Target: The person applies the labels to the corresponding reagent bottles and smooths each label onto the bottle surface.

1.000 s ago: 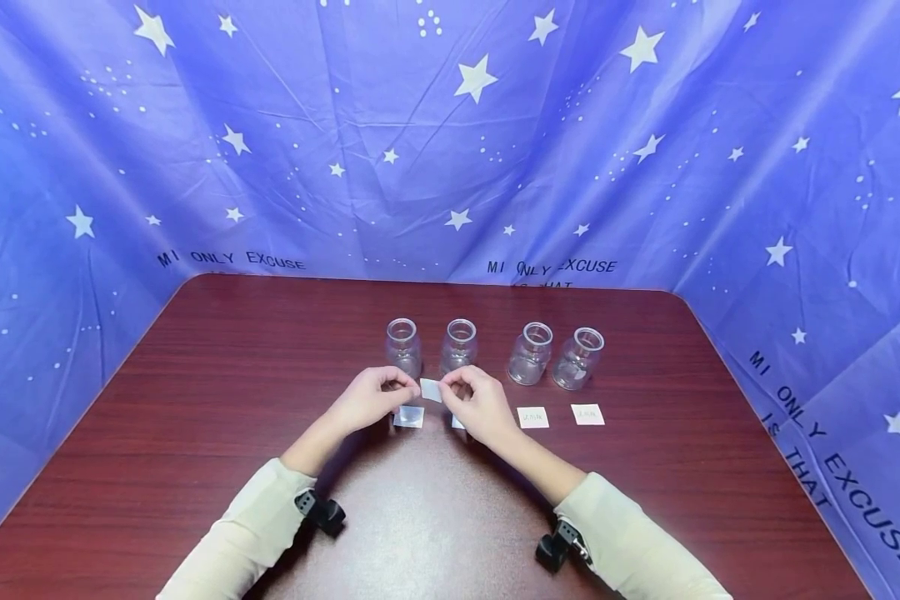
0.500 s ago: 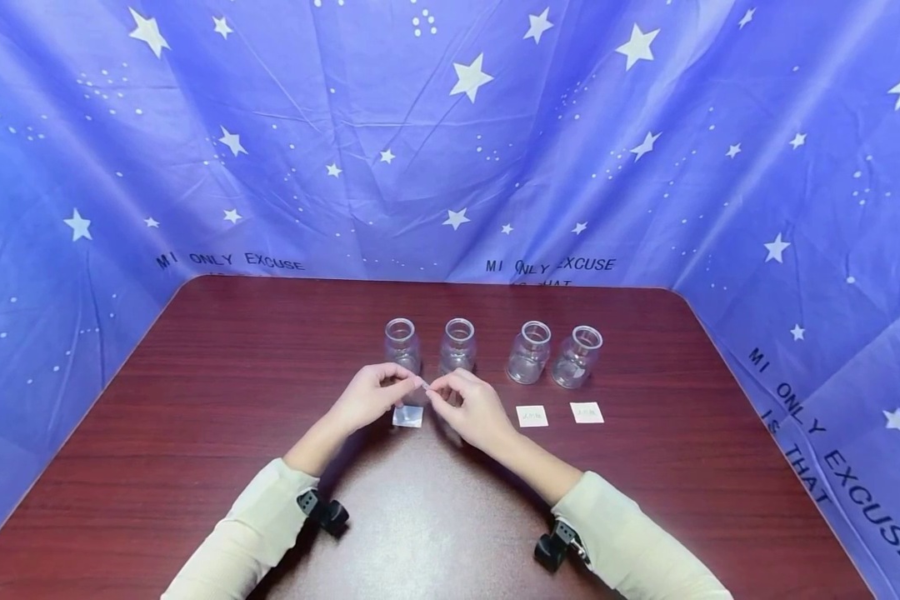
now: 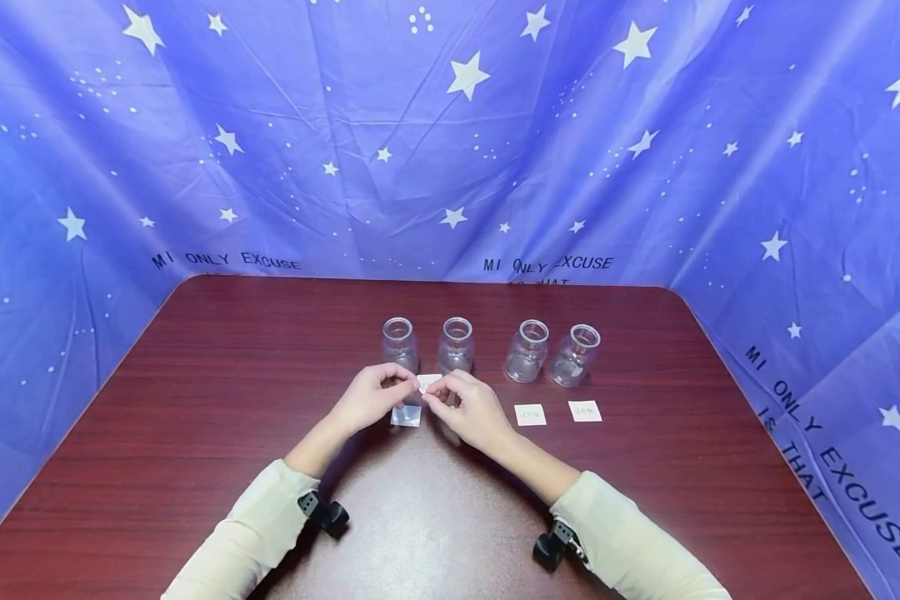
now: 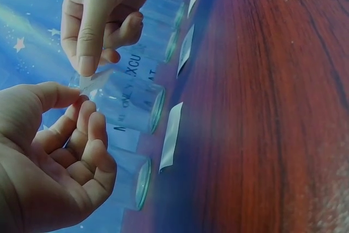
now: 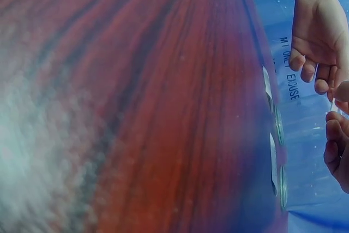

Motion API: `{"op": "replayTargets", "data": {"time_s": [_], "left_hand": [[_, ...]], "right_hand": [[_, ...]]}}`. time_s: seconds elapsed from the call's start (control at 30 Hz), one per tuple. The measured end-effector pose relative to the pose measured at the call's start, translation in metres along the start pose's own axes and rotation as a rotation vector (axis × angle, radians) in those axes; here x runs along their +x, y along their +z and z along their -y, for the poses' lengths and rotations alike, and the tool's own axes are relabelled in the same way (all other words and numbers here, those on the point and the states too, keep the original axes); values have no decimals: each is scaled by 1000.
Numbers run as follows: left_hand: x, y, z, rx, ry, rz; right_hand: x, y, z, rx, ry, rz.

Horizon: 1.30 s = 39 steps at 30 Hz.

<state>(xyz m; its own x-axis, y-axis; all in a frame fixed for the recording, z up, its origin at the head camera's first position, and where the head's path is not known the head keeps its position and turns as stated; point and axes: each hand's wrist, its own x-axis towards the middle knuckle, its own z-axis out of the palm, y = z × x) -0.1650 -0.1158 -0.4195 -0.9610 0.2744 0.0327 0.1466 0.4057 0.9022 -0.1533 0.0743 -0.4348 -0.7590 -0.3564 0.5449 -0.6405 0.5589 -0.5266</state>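
The left hand (image 3: pixel 369 397) and the right hand (image 3: pixel 471 410) both pinch one label (image 3: pixel 429 381) with their fingertips. It is held above the tabletop (image 3: pixel 232 392), near the two jars (image 3: pixel 398 343) standing closest to the left edge.

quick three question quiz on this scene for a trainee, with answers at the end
1. How many glass jars stand on the table?
2. True or false: the left hand grips a jar.
3. In the head view, what lies on the table to the right of the right hand? A) two lids B) two paper slips C) two spoons

Key: 1. Four. 2. False: both hands pinch a small white slip. 3. B.
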Motion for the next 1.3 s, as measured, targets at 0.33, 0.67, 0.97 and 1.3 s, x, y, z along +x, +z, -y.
{"op": "replayTargets", "data": {"time_s": [0.33,0.67,0.97,1.3], "left_hand": [[0,0,1,17,-29,-10],[0,-3,5,8,-53,-29],[-1,-6,6,14,-44,-43],[-2,-13,12,6,-29,-58]], "right_hand": [[-1,-1,-2,60,16,5],[1,-4,-9,133,152,-42],[7,0,-11,178,326,3],[17,2,-5,251,433,91]]}}
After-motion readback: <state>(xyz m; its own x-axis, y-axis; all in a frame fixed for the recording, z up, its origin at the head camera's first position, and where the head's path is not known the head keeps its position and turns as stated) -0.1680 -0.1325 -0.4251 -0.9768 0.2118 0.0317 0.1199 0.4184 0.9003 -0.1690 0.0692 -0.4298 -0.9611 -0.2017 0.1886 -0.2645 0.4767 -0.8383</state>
